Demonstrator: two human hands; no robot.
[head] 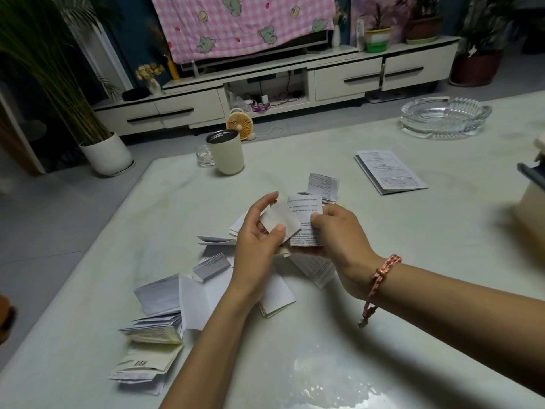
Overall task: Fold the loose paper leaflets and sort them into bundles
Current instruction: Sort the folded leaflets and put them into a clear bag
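Both hands meet above the glossy pale bench (339, 349). The left hand (259, 234) pinches a blank greyish flap (280, 221) between thumb and fingers. The right hand (339, 234), with a pink braided bracelet (383, 270) at its wrist, curls its fingers round the small printed leaflet (305, 214) that the flap overlaps. Under and beside the left forearm lie loose leaflets (165, 302) of thin, creased white paper, some fanned open and partly hidden by the arm. Beyond the right hand a flat folded leaflet (389, 171) lies apart, and farther out sits a ribbed clear glass ashtray (445, 116). Beyond the left hand stands a cream cylindrical cup (226, 156) with a dark metal rim.
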